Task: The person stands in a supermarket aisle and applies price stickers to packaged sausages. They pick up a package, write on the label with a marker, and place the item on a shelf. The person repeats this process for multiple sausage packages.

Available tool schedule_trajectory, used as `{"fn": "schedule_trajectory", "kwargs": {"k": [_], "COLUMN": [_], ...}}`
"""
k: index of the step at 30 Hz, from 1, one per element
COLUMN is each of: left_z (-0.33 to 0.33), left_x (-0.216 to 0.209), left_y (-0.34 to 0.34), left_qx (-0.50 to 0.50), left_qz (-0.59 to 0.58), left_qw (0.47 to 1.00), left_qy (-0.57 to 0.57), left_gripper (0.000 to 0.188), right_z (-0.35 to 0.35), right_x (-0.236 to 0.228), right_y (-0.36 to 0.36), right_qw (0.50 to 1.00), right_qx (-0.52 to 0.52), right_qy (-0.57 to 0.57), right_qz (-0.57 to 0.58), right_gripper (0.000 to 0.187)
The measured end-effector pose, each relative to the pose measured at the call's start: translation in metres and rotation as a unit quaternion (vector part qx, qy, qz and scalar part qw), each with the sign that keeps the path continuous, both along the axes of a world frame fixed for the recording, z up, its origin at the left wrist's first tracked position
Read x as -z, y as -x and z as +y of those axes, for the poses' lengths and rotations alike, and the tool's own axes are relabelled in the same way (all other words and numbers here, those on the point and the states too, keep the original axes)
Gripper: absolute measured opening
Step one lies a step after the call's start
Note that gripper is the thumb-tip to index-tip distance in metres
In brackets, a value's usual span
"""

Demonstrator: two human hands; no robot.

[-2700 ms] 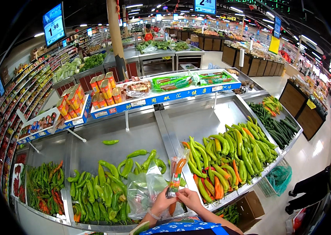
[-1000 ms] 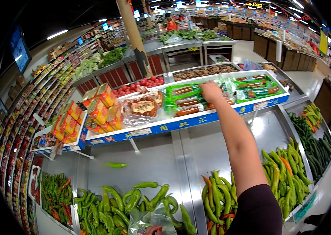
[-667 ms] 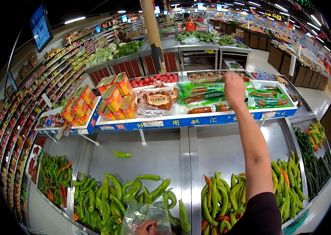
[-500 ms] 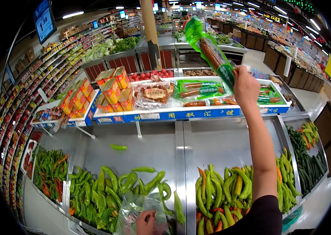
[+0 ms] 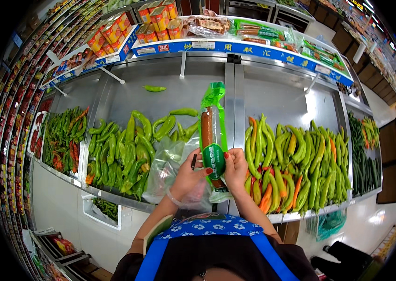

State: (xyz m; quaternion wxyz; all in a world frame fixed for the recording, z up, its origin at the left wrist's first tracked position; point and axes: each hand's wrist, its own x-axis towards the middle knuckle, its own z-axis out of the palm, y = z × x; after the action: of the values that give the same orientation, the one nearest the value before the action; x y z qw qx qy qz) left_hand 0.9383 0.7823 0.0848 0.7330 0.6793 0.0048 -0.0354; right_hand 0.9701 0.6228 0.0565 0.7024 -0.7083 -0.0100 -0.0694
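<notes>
A sausage in a green and clear plastic wrapper (image 5: 211, 124) stands nearly upright in front of me, held between both hands. My right hand (image 5: 236, 172) grips its lower right side, thumb on the wrapper. On the other side, my left hand (image 5: 189, 180) is closed against the pack's lower left edge, and a thin dark pen-like stick (image 5: 194, 161) pokes out between its fingers. A translucent plastic bag (image 5: 159, 174) with reddish contents hangs by the left hand and wrist; how it is held is hidden. Below lie green peppers (image 5: 125, 145) in the left metal bin.
Green and orange peppers (image 5: 301, 164) fill the right bin. Across the back runs a blue-fronted shelf (image 5: 254, 50) with cans (image 5: 159, 18) and more packaged sausages (image 5: 261, 30). Support rods (image 5: 183, 65) jut below it. A white foam box (image 5: 106, 211) sits low at the left.
My right hand has brought the sausage pack down from above the shelf to my front. My left hand has risen from the peppers to meet it, and the view has tilted down.
</notes>
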Motion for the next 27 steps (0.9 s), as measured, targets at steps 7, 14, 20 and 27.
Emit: {"fn": "schedule_trajectory", "kwargs": {"k": [7,14,20,27], "left_z": [0.023,0.032,0.039,0.075], "left_x": [-0.021,-0.018,-0.018,-0.003], "left_y": [0.045,0.069,0.079,0.096], "left_qx": [0.002,0.034,0.045,0.176], "left_qz": [0.075,0.050,0.077,0.155], "left_qw": [0.996,0.988,0.983,0.861], "left_qy": [0.054,0.141,0.162,0.452], "left_gripper": [0.055,0.060,0.061,0.040], "right_z": [0.029,0.037,0.036,0.034], "right_x": [-0.001,-0.014,-0.016,-0.055], "right_y": [0.043,0.059,0.063,0.057], "right_qw": [0.980,0.969,0.975,0.872], "right_qx": [-0.023,-0.007,-0.009,-0.217], "right_qy": [-0.178,-0.227,-0.219,-0.426], "right_qz": [0.092,0.093,0.037,0.105], "right_gripper": [0.005,0.006,0.005,0.046]}}
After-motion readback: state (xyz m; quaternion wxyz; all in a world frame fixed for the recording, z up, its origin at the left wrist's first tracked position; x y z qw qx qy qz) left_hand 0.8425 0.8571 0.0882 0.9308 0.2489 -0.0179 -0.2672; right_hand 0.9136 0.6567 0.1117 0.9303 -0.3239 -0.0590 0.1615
